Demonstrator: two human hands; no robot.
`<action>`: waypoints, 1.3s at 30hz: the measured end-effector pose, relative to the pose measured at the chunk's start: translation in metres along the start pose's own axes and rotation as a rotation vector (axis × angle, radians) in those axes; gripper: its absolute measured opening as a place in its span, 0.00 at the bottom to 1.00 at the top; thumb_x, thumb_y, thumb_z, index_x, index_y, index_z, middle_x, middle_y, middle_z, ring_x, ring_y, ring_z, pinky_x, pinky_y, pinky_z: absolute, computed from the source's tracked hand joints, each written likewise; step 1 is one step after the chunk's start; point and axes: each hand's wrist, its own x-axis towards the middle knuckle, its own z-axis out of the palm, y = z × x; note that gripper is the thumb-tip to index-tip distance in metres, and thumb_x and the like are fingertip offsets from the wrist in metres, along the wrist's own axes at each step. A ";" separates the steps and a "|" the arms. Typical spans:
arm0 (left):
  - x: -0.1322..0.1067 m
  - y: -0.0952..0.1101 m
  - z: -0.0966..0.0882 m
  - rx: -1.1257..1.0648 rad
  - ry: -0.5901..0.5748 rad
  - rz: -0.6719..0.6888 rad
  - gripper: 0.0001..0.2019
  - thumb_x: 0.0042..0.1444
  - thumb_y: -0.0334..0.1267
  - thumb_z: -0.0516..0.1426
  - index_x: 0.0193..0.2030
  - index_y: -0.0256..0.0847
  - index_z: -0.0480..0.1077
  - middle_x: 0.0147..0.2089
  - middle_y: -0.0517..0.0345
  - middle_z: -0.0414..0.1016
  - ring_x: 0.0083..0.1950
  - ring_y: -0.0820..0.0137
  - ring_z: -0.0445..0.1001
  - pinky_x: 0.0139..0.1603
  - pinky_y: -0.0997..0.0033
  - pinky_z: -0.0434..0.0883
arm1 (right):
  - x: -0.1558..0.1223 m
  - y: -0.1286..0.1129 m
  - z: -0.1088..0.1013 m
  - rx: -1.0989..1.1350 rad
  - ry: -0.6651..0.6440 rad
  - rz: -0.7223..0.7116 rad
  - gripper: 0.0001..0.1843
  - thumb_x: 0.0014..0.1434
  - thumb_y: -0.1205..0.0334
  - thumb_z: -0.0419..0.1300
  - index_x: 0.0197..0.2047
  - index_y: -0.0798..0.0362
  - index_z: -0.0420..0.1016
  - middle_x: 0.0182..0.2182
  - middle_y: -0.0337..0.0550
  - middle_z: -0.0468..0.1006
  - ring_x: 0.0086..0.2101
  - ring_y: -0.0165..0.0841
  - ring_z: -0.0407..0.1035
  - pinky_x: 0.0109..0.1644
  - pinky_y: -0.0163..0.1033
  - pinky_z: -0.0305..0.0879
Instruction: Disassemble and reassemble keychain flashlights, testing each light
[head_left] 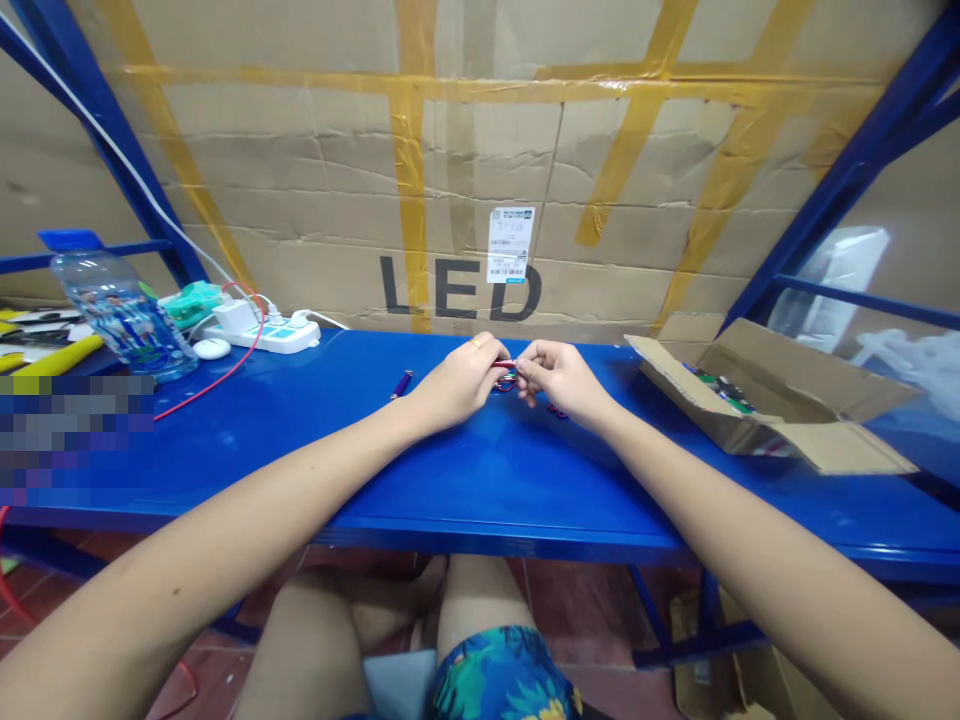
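My left hand (471, 378) and my right hand (559, 378) meet over the middle of the blue table. Between them is a slim red pen-like piece (507, 364), and the fingers of both hands are closed on its ends. Much of it is hidden by the fingers. Just beneath the hands lie small shiny red and dark pieces (507, 384), too small to name. Beside my right hand are a few small red ring-like bits (558, 410). To the left of my left hand lies a dark pen-like stick (403, 385).
An open cardboard box (757, 425) with small green and dark items stands at the right. At the left are a water bottle (124, 310), a white power strip (281, 335) and a red cable (225, 375). A large taped carton (322, 220) rises behind the blue table (465, 490).
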 end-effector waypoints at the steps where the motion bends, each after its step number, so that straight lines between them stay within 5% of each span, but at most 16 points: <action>1: 0.000 0.000 0.000 0.017 -0.001 -0.002 0.07 0.66 0.32 0.50 0.43 0.38 0.68 0.43 0.50 0.73 0.44 0.65 0.72 0.48 0.63 0.69 | 0.000 0.000 0.000 0.008 -0.008 -0.004 0.18 0.55 0.50 0.66 0.29 0.52 0.64 0.21 0.38 0.72 0.20 0.29 0.67 0.21 0.36 0.65; 10: 0.004 0.001 0.000 0.059 -0.055 -0.106 0.11 0.67 0.35 0.49 0.40 0.37 0.72 0.40 0.49 0.78 0.43 0.63 0.75 0.47 0.61 0.70 | 0.000 0.000 0.004 -0.059 0.035 -0.061 0.14 0.58 0.54 0.63 0.31 0.50 0.62 0.22 0.36 0.71 0.21 0.30 0.66 0.21 0.35 0.63; 20: 0.000 0.003 -0.001 -0.016 -0.002 0.007 0.07 0.65 0.32 0.51 0.41 0.39 0.70 0.41 0.52 0.76 0.44 0.66 0.74 0.47 0.65 0.70 | -0.001 -0.001 -0.004 -0.024 -0.089 0.008 0.17 0.59 0.52 0.62 0.30 0.50 0.60 0.15 0.31 0.65 0.16 0.28 0.62 0.21 0.35 0.58; 28: 0.005 0.003 -0.002 0.063 -0.116 -0.148 0.12 0.67 0.36 0.50 0.39 0.38 0.75 0.40 0.49 0.80 0.42 0.61 0.77 0.47 0.61 0.70 | 0.000 0.001 0.004 -0.146 0.015 -0.087 0.10 0.60 0.58 0.59 0.31 0.50 0.61 0.18 0.33 0.67 0.19 0.28 0.62 0.23 0.35 0.59; 39: -0.002 0.003 0.003 0.082 -0.024 0.009 0.05 0.65 0.32 0.52 0.42 0.38 0.69 0.41 0.49 0.75 0.43 0.64 0.74 0.45 0.65 0.70 | -0.002 -0.001 0.001 0.108 -0.099 0.072 0.21 0.57 0.48 0.65 0.28 0.49 0.58 0.15 0.30 0.62 0.16 0.26 0.56 0.20 0.34 0.53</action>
